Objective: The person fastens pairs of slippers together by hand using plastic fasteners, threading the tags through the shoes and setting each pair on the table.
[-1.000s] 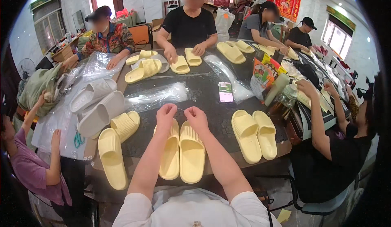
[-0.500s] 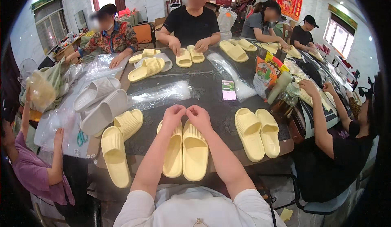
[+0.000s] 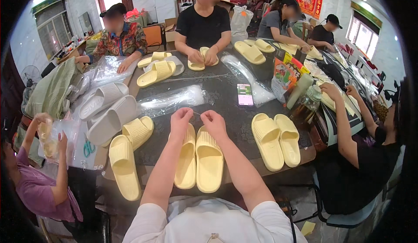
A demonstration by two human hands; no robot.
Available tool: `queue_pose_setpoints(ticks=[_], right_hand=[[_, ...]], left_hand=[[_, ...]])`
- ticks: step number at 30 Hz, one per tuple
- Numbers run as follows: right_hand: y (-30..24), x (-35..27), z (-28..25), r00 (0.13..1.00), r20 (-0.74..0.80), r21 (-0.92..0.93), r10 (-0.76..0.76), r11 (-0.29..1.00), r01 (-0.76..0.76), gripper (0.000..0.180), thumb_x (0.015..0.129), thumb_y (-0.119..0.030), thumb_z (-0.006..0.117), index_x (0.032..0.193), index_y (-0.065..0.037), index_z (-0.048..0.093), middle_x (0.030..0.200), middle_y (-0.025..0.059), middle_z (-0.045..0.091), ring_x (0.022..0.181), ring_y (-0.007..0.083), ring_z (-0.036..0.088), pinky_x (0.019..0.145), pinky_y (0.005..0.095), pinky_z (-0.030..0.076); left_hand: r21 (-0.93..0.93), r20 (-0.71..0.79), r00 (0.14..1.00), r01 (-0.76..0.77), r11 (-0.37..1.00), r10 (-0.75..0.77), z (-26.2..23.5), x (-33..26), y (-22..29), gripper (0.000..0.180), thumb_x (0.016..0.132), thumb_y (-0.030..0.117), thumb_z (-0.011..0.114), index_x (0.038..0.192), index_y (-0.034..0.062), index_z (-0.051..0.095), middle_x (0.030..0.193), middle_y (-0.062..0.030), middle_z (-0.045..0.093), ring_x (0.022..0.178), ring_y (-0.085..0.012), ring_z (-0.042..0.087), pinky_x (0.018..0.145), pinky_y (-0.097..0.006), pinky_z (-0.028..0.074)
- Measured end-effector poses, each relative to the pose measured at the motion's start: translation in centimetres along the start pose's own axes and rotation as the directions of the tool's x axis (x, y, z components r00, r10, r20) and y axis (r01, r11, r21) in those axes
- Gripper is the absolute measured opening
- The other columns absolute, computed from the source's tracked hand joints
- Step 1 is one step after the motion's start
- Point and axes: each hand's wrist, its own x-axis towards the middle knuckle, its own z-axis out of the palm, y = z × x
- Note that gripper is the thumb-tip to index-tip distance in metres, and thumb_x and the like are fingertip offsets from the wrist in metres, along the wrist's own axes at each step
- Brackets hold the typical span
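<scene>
Remote log: nearest me, a yellow slipper pair [image 3: 210, 169] lies side by side at the near edge of the table [image 3: 241, 132], heels toward the wearer, an arrangement I judge puts both straps in easy reach. Over those straps, I note the left hand [image 3: 182, 120] and right hand [image 3: 213, 124] slightly apart, each with thumb and fingertips pinched together on an apparent thin strand [image 3: 197, 113], presumably for fine control. Beyond lie a clear plastic bag [image 3: 170, 99] and a phone [image 3: 245, 96], probably placed for reach; farther, a co-worker's hands [image 3: 211, 59] touch another yellow pair [image 3: 196, 67].
</scene>
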Motion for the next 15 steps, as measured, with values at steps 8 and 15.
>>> queue_pose_setpoints(ticks=[8,15], right_hand=[[-0.22,-0.08,-0.13,0.999,0.022,0.004,0.035,0.999,-0.036,0.018,0.088,-0.02,0.065,0.093,-0.003,0.068,0.078,0.006,0.068,0.071,0.0122,0.063,0.068,0.0287,0.05],[0.14,0.02,0.07,0.993,0.092,0.031,-0.075,0.997,0.073,0.02,0.086,-0.02,0.066,0.093,-0.001,0.068,0.079,0.006,0.068,0.071,0.012,0.063,0.067,0.0289,0.05]], left_hand=[[0.04,0.068,0.998,0.011,0.999,-0.014,0.07,-0.12,0.02,0.015,0.089,0.012,0.066,0.098,-0.0008,0.068,0.087,-0.0013,0.067,0.082,-0.0087,0.06,0.076,-0.024,0.048],[0.202,0.196,0.981,-0.053,0.978,0.013,0.01,-0.01,-0.13,0.017,0.088,0.015,0.067,0.095,-0.0001,0.069,0.083,-0.0014,0.067,0.078,-0.0079,0.06,0.072,-0.025,0.048]])
